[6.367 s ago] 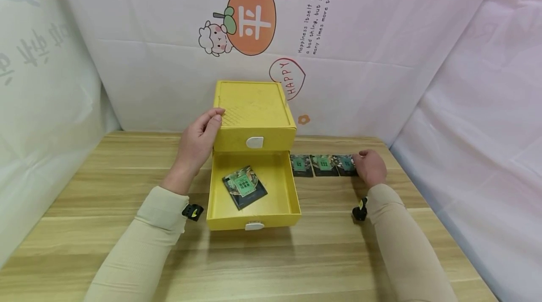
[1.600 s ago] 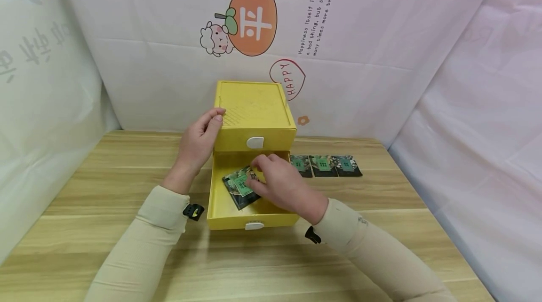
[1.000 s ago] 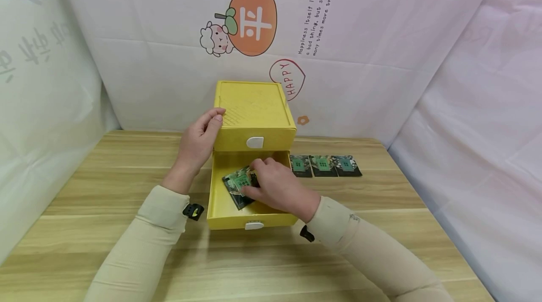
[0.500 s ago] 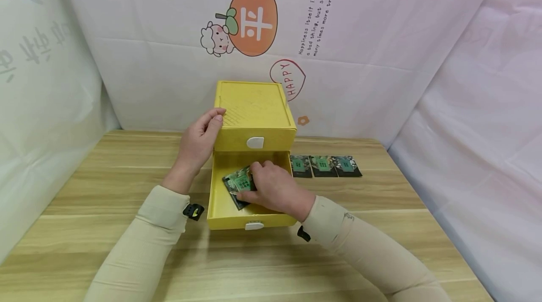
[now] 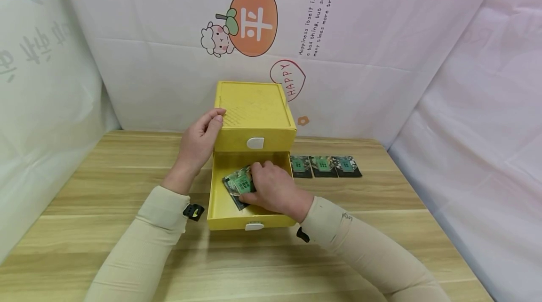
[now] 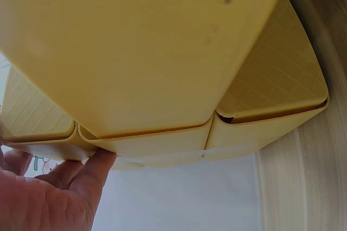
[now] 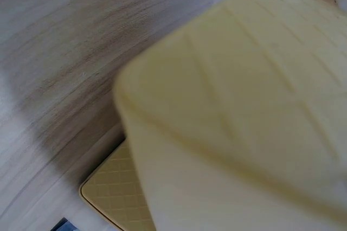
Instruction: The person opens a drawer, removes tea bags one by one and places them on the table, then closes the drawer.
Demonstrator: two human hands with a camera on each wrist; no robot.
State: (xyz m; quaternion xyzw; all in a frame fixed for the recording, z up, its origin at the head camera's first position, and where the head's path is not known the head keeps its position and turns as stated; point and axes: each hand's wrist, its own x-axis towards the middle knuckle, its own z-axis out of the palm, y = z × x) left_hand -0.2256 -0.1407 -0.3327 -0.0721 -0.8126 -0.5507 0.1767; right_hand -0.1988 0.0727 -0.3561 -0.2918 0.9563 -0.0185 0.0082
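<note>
In the head view a yellow two-drawer box point(image 5: 254, 104) stands on the table with its lower drawer point(image 5: 220, 208) pulled out. My left hand point(image 5: 195, 144) rests against the box's upper left side, fingertips over the top edge. In the left wrist view its fingers point(image 6: 97, 171) touch the rim of the box. Inside the drawer my right hand point(image 5: 275, 186) pinches a flat square packet point(image 5: 238, 182), dark with a green label, between thumb and fingers. The hand covers the packet's right part. In the right wrist view the drawer's front point(image 7: 244, 95) hides the right hand.
Three similar packets point(image 5: 323, 166) lie in a row on the wooden table point(image 5: 338, 245), right of the box. A printed white cloth point(image 5: 347, 90) hangs behind. White handles stand out from both drawer fronts, such as the upper handle point(image 5: 255, 143).
My right hand has moved from the row of packets into the drawer, then down and left onto the packet there, and its thumb and fingers have closed on it. My left hand stays put.
</note>
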